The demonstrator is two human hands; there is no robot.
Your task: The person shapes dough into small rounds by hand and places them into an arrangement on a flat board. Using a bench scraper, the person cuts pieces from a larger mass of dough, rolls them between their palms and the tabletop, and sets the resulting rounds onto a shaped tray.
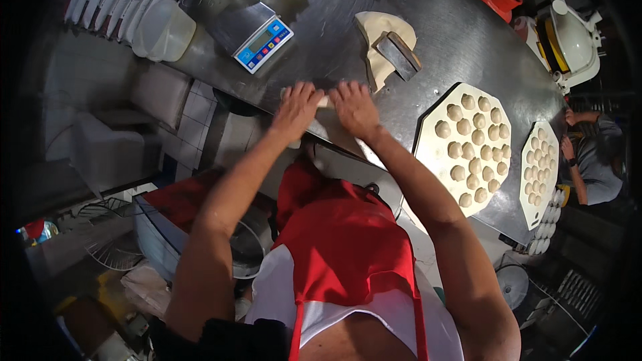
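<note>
Near the front edge of the steel table, a roll of pale dough [326,101] lies crosswise under both my hands. My left hand [297,108] is on its left part, with the fingers bent over it. A short way to the right, my right hand [356,108] bends over the other end in the same manner. Between the hands a short stretch of dough shows; the rest is hidden under them. Beyond my right hand lies a larger flat slab of dough [388,27], with a scraper [399,55] with a dark blade resting on it.
A digital scale [264,43] stands left on the steel table [321,27], near a clear plastic tub [164,30]. At right, a pale board [435,154] carries several dough balls; a second board [531,210] lies farther right. Another person [595,160] stands at the far right.
</note>
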